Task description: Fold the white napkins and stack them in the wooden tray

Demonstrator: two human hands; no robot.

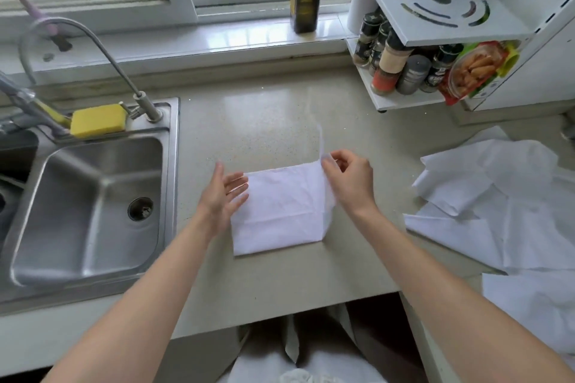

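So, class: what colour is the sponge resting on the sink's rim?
Yellow. The sponge shows clearly in the head view, beside the tap base.

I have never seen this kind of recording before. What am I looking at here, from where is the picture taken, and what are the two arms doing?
There is no machine here: a person works with bare hands, and a camera worn on the head looks forward and down, so the arms enter from below. The surface is a kitchen counter under a window, with a steel sink and a yellow sponge to the left, and a spice rack to the right. In the middle lies a white napkin, partly folded. The right hand pinches its right edge and lifts it up. The left hand is open, fingers straight at the napkin's left edge. More unfolded napkins lie in a pile at the right. No wooden tray is visible.
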